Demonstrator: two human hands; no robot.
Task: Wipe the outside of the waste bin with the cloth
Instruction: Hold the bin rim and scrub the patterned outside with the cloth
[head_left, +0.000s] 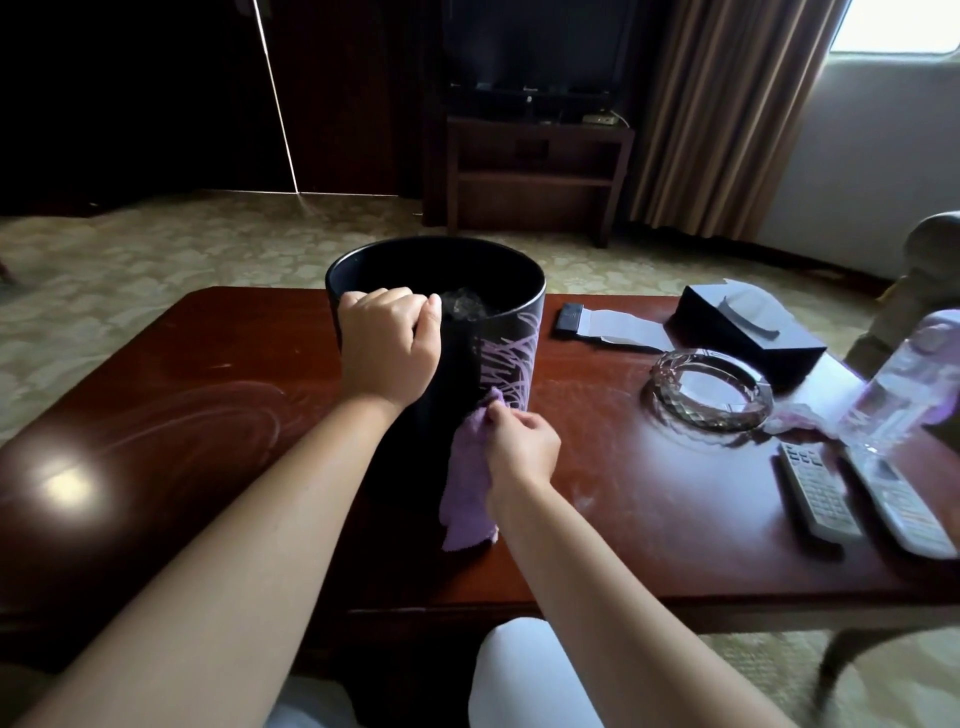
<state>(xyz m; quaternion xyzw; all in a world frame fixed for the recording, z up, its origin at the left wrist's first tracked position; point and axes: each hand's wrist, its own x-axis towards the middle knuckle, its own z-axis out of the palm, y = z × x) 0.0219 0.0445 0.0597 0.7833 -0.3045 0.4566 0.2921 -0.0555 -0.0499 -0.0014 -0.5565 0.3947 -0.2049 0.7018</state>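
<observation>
A round, glossy black bin (483, 332) with pale purple scribbled lines on its side stands upright on the polished dark red wooden surface (208, 395), near the front edge. The left hand (387, 345) curls over the bin's near rim, fingers hooked inside. The right hand (519, 447) pinches a soft, fuzzy lilac cloth (467, 483) against the lower outside wall; the cloth hangs down in loose folds to the surface. Crumpled clear plastic shows inside the bin. To the right lie a faceted round glass ashtray (711, 389), a dark boxy tissue holder (748, 322) with a tissue poking out, two long grey remotes (818, 491) side by side, and a blurred clear bottle (904, 384) close to the camera. A flat dark-and-white item (597, 325) lies behind the bin's right side.
</observation>
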